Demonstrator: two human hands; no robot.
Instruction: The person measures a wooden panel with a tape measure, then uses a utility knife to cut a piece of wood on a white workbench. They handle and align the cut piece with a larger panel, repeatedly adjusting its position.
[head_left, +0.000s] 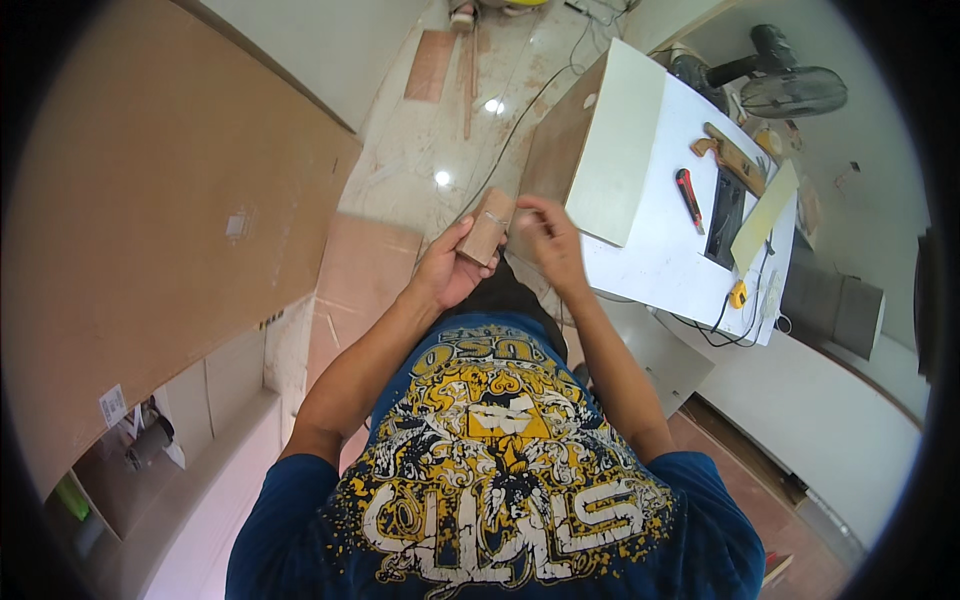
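The left hand (447, 268) grips a small wooden block (487, 226) at chest height; the right hand (548, 243) pinches at its top edge. Beside them a white table (660, 250) carries a red utility knife (689, 198); pale glossy floor (440, 140) lies beyond, and a brown board (150, 200) leans left.

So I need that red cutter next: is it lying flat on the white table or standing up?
Lying flat. The red cutter rests lengthwise on the white table, beside a black tool.
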